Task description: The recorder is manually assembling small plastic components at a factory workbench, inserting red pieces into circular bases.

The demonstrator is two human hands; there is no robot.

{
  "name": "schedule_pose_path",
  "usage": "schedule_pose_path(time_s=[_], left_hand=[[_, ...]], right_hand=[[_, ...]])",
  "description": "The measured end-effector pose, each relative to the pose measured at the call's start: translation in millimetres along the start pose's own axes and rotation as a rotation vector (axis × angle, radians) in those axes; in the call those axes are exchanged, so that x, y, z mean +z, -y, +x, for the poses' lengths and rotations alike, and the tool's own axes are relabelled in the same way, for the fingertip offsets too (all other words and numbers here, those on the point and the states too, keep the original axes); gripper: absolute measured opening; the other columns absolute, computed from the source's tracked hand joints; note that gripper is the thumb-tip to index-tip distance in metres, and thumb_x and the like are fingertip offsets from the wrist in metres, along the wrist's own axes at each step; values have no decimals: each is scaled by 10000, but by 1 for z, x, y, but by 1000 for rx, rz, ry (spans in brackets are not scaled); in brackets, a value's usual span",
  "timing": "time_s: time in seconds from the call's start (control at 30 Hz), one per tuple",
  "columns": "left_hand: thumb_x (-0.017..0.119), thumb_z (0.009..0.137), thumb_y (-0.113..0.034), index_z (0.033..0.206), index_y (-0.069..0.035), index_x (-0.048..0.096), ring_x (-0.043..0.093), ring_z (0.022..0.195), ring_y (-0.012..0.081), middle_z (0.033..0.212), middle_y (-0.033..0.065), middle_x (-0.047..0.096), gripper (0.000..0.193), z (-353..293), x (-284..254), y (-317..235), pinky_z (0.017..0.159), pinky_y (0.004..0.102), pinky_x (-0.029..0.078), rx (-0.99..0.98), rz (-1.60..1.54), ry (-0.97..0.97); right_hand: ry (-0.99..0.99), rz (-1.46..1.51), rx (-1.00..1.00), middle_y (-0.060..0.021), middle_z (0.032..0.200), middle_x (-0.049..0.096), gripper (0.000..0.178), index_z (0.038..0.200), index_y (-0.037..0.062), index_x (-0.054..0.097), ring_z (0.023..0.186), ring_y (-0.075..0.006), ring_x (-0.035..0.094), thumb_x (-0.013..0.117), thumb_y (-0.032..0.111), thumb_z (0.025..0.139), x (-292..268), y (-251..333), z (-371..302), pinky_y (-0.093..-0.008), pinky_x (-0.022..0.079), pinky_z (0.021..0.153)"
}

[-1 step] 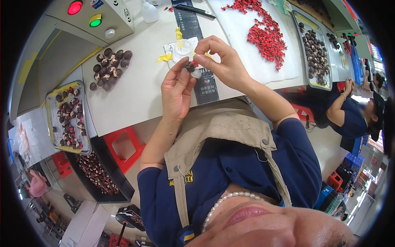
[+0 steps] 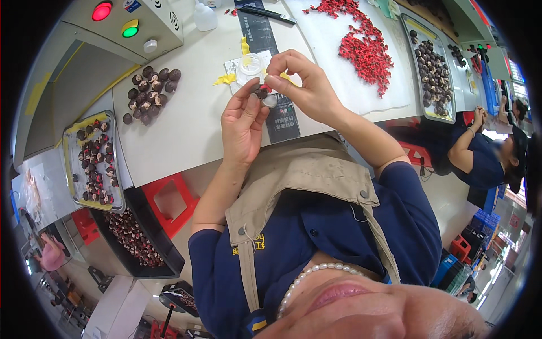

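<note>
- While both frames carry the same time stamp, nothing differs between them: the hands, the nut and the piles sit where they did.
- Left hand point(image 2: 244, 121) is raised over the white table point(image 2: 186, 130), fingers nearly straight, its fingertips pinching a small dark round nut point(image 2: 261, 92).
- Right hand point(image 2: 302, 85) curls over from the other side, thumb and forefinger closed on the same nut, just above a small silvery disc point(image 2: 271, 101).
- Nut sits between the two hands, over a black strip point(image 2: 280, 116) lying on the table.
- Clear round lid point(image 2: 249, 65) lies just beyond the fingers, on a sheet held by yellow tape.
- Loose heap of matte brown nuts point(image 2: 149, 93) rests to the left on the table.
- Metal tray point(image 2: 93, 161) with a shiny rim holds more nuts at the table's left edge.
- Bright red shreds point(image 2: 364, 48) lie scattered on a white sheet to the right.
</note>
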State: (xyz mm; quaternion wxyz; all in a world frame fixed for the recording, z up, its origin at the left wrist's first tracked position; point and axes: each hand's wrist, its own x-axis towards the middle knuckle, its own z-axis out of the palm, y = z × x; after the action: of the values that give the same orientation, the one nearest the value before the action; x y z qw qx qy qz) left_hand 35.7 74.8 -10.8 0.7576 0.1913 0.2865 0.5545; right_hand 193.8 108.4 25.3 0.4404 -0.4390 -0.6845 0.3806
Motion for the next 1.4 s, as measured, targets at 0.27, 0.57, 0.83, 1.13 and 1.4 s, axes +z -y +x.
schedule_pose_path(time_s=[0.27, 0.57, 0.83, 1.13, 1.4], left_hand=[[585, 883, -57, 1189, 14, 534, 575, 777, 44, 977, 52, 618, 318, -4, 0, 3, 694, 187, 536, 45, 52, -4], [628, 848, -29, 1142, 62, 562, 610, 764, 99, 992, 113, 641, 315, -12, -1, -3, 653, 218, 545, 345, 387, 30], [630, 847, -36, 1135, 53, 576, 613, 782, 99, 1008, 119, 642, 306, -7, -17, -14, 629, 199, 529, 188, 489, 84], [600, 886, -140, 1136, 25, 570, 635, 836, 138, 1005, 111, 644, 301, -8, -8, -16, 691, 244, 560, -13, 244, 31], [565, 908, -143, 1178, 24, 534, 615, 996, 226, 1051, 139, 627, 319, -9, -1, -6, 814, 317, 539, -75, 189, 91]], right_hand=[[52, -43, -47, -35, 912, 545, 99, 806, 47, 561, 898, -134, 488, 619, 110, 855, -2, 8, -4, -279, 387, 805], [0, 36, -98, -68, 908, 530, 133, 777, 33, 504, 910, -192, 485, 620, 65, 835, 14, 7, -15, -301, 388, 830], [22, -89, -134, -74, 882, 544, 113, 779, 32, 510, 894, -232, 491, 616, 55, 814, 21, 10, -15, -318, 389, 815], [137, 565, 292, -49, 1024, 537, 266, 1055, 70, 559, 1010, -162, 492, 660, 163, 828, 10, -6, -26, -299, 380, 856], [63, 62, -121, -44, 1090, 553, 308, 1059, 77, 586, 1015, -163, 497, 698, 161, 785, 2, -18, -33, -281, 391, 829]])
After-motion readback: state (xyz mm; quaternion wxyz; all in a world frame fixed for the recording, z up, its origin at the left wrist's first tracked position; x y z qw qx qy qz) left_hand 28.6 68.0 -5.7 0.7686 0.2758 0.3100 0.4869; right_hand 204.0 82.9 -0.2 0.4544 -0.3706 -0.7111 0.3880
